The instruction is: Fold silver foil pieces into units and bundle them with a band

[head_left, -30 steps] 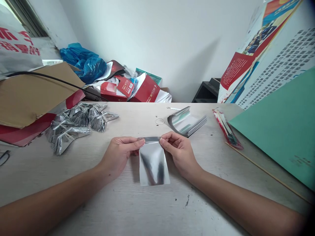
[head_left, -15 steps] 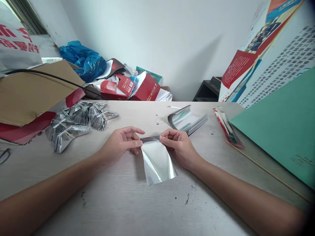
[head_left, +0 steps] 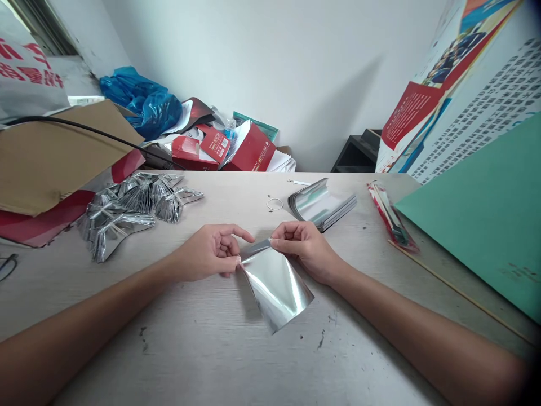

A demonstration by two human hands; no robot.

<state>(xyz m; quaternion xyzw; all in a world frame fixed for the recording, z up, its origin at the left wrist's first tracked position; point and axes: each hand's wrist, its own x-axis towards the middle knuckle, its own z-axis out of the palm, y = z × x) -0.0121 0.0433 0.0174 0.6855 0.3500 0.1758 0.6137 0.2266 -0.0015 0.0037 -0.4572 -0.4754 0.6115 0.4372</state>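
A shiny silver foil sheet (head_left: 276,287) lies tilted on the pale wooden table (head_left: 211,349), its top edge folded over. My left hand (head_left: 211,251) pinches the sheet's upper left corner, the forefinger stretched out above it. My right hand (head_left: 302,245) pinches the folded top edge at its right end. Both hands are closed on the sheet, which slants down to the right between them.
A heap of folded silver foil fans (head_left: 131,211) sits at the left. A curved stack of foil sheets (head_left: 321,203) and a rubber band (head_left: 274,203) lie behind my hands. Cardboard (head_left: 54,155), red boxes (head_left: 236,149), a red packet (head_left: 391,217) and a green board (head_left: 482,214) border the table.
The foil sheet has swung from straight to slanted, its lower end moving right. Both hands have shifted slightly away from me, and my left forefinger has lifted off the sheet.
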